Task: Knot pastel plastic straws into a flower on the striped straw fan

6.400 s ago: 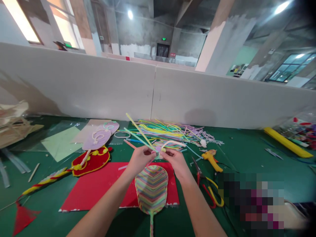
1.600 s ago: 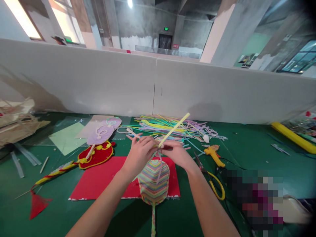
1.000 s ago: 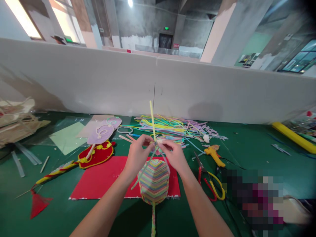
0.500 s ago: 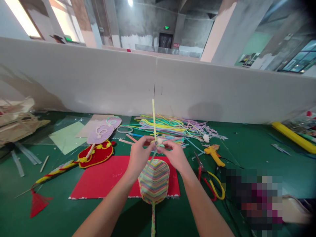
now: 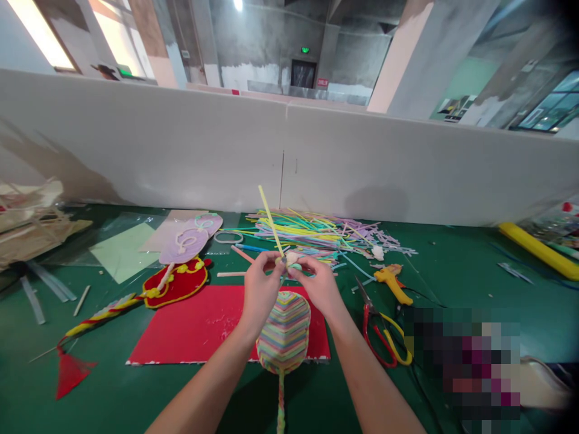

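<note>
My left hand [image 5: 263,288] is closed on the lower end of a yellow strip [image 5: 270,218], which leans up and to the left. Close beside it, my right hand [image 5: 316,284] pinches a small pale, rolled piece [image 5: 293,259] with some green on it. The fingers of both hands nearly meet, and they partly hide these pieces. Below them a striped, fan-shaped piece [image 5: 284,334] with a twisted handle [image 5: 281,401] overlaps the red board [image 5: 190,328].
Behind my hands lies a pile of coloured strips [image 5: 312,232]. To the right are a yellow glue gun [image 5: 393,283] and scissors [image 5: 380,334]. A red decorated fan [image 5: 176,282] and a green sheet [image 5: 124,252] lie left.
The yellow strip has tipped from nearly upright towards the left. My left hand has shifted slightly right, while my right hand has barely moved.
</note>
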A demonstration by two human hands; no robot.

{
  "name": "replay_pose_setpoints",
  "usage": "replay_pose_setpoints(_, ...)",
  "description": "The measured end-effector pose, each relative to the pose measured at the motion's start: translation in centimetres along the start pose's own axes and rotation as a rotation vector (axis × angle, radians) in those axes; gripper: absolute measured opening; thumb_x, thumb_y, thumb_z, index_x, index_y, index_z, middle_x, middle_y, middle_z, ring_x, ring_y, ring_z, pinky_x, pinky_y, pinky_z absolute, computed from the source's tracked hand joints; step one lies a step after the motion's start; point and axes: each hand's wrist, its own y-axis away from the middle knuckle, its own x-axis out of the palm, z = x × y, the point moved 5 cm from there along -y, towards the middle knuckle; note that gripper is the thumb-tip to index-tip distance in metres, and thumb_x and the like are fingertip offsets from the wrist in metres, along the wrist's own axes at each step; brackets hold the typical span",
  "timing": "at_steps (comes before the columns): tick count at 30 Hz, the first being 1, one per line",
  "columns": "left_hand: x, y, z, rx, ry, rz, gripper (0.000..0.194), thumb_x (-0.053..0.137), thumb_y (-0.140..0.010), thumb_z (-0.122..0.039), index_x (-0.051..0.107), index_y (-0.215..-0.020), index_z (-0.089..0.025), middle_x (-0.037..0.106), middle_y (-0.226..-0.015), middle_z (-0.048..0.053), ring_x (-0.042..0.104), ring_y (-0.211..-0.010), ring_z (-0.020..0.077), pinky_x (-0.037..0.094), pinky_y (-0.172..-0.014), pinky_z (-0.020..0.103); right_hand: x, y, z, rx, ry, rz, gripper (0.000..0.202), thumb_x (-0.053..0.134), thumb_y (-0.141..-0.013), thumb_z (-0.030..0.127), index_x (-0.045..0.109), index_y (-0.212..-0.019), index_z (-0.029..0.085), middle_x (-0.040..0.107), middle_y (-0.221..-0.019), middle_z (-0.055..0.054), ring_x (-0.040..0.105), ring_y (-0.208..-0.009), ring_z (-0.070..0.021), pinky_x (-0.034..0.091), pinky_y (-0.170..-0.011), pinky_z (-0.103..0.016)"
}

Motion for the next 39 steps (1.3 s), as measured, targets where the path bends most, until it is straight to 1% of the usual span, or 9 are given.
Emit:
replay_pose_setpoints(6,-0.4,-0.3,-0.2,0.035,-0.055,0.078,0.014,0.054,-0.077,-0.027,0.058,-0.084,-0.016,0.065,-0.079,0.004,0.062,-0.075,0.0171,0.049,-0.072,0.03,0.2,0.4,0.7,-0.016,-0.078,0.068,0.026,0.063,-0.074,0.03,0.061,-0.097,0.02,0.066,-0.089,-0.003,0.062,-0.073,-0.0169,0.051,-0.074,-0.032)
replay_pose_setpoints(9,-0.4,-0.4,-0.5,0.071,-0.064,0.095,0.013,0.055,-0.076,-0.027,0.059,-0.083,-0.017,0.066,-0.08,0.004,0.062,-0.077,0.017,0.048,-0.073,0.029,0.2,0.5,1.0,-0.032,-0.033,0.059,0.02,0.058,-0.078,0.036,0.062,-0.089,0.019,0.065,-0.081,-0.003,0.061,-0.067,-0.0157,0.05,-0.071,-0.03)
replay_pose_setpoints(14,-0.3,-0.4,-0.4,0.079,-0.102,0.14,0.012,0.053,-0.077,-0.026,0.058,-0.084,-0.017,0.065,-0.081,0.004,0.062,-0.076,0.0171,0.048,-0.071,0.029,-0.2,0.2,1.3,-0.073,0.051,-0.023,0.019,0.054,-0.081,0.037,0.061,-0.081,0.02,0.063,-0.079,-0.002,0.06,-0.074,-0.016,0.048,-0.071,-0.028)
replay_pose_setpoints(18,-0.4,-0.7,-0.4,0.097,-0.182,0.184,0.011,0.051,-0.078,-0.023,0.058,-0.084,-0.017,0.065,-0.079,0.003,0.062,-0.073,0.0162,0.047,-0.067,0.027,-0.8,-0.1,1.8,-0.114,0.15,0.032,0.019,0.056,-0.079,0.035,0.065,-0.076,0.018,0.065,-0.081,-0.003,0.06,-0.08,-0.0175,0.046,-0.077,-0.03)
replay_pose_setpoints(23,-0.4,-0.7,-0.9,0.14,-0.237,0.259,0.01,0.049,-0.078,-0.022,0.058,-0.082,-0.018,0.065,-0.077,0.003,0.06,-0.07,0.0151,0.046,-0.064,0.025,-1.4,-0.7,1.9,-0.069,0.168,0.134,0.018,0.058,-0.077,0.033,0.067,-0.082,0.019,0.068,-0.083,-0.003,0.062,-0.08,-0.018,0.047,-0.077,-0.031)
replay_pose_setpoints(26,-0.4,-0.7,-1.0,0.149,-0.247,0.228,0.01,0.049,-0.079,-0.022,0.058,-0.082,-0.018,0.065,-0.075,0.002,0.06,-0.07,0.0154,0.046,-0.065,0.026,-1.4,-0.7,1.8,-0.089,0.147,0.081,0.016,0.058,-0.077,0.032,0.066,-0.078,0.018,0.068,-0.08,-0.003,0.062,-0.078,-0.0183,0.047,-0.076,-0.031)
replay_pose_setpoints(30,-0.3,-0.6,-0.8,0.134,-0.206,0.158,0.008,0.05,-0.078,-0.022,0.056,-0.083,-0.019,0.063,-0.072,0.001,0.061,-0.066,0.0149,0.047,-0.062,0.025,-0.8,-0.1,1.0,-0.059,0.083,-0.07,0.015,0.059,-0.075,0.032,0.066,-0.075,0.019,0.068,-0.08,-0.004,0.062,-0.078,-0.0195,0.048,-0.075,-0.032)
replay_pose_setpoints(34,-0.1,-0.5,-0.7,0.107,-0.121,0.157,0.008,0.05,-0.079,-0.024,0.055,-0.083,-0.018,0.061,-0.069,0.0,0.06,-0.057,0.0134,0.047,-0.058,0.025,-0.1,0.5,0.2,-0.013,0.046,-0.207,0.02,0.057,-0.076,0.037,0.066,-0.075,0.018,0.068,-0.079,-0.005,0.062,-0.08,-0.0207,0.048,-0.073,-0.032)
replay_pose_setpoints(39,-0.8,-0.9,-0.6,0.098,-0.139,0.095,0.009,0.053,-0.076,-0.023,0.057,-0.081,-0.018,0.063,-0.072,0.001,0.061,-0.065,0.0148,0.047,-0.065,0.027,-0.5,0.9,0.7,-0.056,0.069,-0.234,0.026,0.055,-0.079,0.037,0.065,-0.095,0.02,0.066,-0.099,-0.007,0.06,-0.093,-0.0213,0.045,-0.083,-0.034)
